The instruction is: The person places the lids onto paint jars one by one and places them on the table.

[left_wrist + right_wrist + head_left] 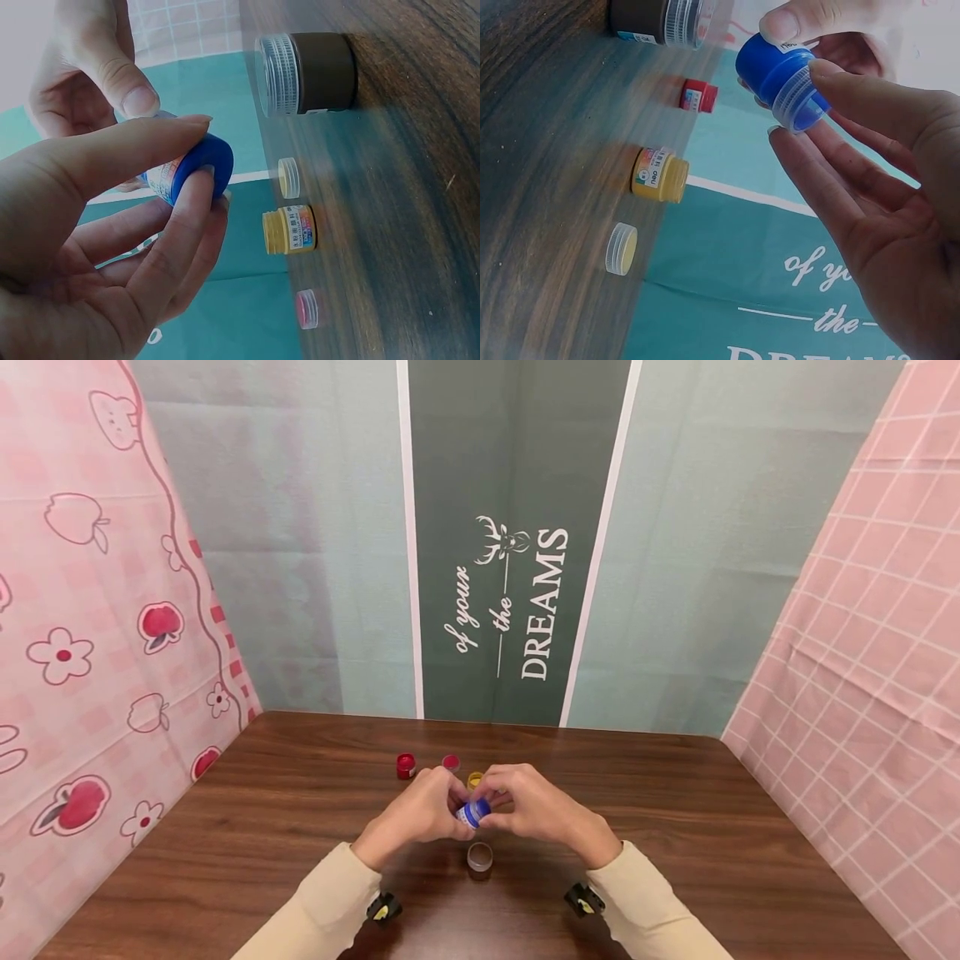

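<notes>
Over the table, both hands meet at a small blue paint jar point(472, 814), which is tilted on its side. My left hand point(426, 806) grips the jar's blue body, thumb on one side and fingers on the other. At its other end is a clear ribbed lid point(793, 101), pinched between the thumb and fingers of my right hand point(536, 806). Beneath the hands stands a brown paint jar point(326, 71) with its clear lid on. Just beyond them is an uncapped yellow paint jar point(658, 176), its yellow-stained lid point(622, 249) lying beside it.
An open red paint jar point(406, 767) stands farther back on the left of the wooden table point(300, 860). Its red-stained lid point(451, 763) lies to the right of it. Cloth curtains point(300, 568) hang behind the table and along both sides.
</notes>
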`<state>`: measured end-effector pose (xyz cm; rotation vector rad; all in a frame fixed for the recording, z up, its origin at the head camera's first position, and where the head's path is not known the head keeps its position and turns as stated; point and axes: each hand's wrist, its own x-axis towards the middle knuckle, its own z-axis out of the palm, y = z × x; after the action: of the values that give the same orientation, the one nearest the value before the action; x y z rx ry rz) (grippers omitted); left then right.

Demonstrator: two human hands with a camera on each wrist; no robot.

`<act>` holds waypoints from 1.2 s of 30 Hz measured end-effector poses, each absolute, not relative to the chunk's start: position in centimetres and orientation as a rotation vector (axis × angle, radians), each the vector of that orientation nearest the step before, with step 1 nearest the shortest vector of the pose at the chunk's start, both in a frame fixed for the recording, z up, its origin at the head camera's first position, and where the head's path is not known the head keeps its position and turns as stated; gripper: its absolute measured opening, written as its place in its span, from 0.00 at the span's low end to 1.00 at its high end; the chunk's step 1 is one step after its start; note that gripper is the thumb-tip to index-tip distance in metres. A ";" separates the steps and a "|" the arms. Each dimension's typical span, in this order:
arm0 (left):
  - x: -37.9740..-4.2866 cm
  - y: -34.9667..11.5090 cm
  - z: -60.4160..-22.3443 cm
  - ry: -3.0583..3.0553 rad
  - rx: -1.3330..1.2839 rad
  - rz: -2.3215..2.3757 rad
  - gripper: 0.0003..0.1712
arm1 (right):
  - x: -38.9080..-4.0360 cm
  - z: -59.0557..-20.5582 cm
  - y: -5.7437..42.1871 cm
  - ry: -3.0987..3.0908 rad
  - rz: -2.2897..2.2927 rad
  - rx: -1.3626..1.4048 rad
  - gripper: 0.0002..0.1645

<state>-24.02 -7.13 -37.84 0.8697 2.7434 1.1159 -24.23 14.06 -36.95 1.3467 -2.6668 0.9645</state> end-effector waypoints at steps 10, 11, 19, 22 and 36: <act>-23.8 -7.2 -37.8 2.741 0.860 1.104 0.13 | -24.2 -37.0 13.9 -2.691 0.958 1.344 0.14; -23.8 -7.2 -37.8 2.739 0.856 1.105 0.13 | -24.3 -37.0 13.9 -2.692 0.957 1.342 0.13; -23.7 -7.1 -37.7 2.719 0.871 1.123 0.13 | -24.2 -36.9 13.9 -2.708 0.927 1.289 0.10; -23.7 -7.1 -37.7 2.714 0.873 1.121 0.12 | -24.3 -36.9 13.9 -2.703 0.892 1.282 0.09; -23.7 -7.0 -37.9 2.719 0.896 1.089 0.10 | -24.6 -37.1 13.7 -2.745 0.795 1.248 0.07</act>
<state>-23.70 -7.03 -37.91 0.8959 2.7191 1.0892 -24.60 13.69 -37.11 1.2484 -2.7454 0.7953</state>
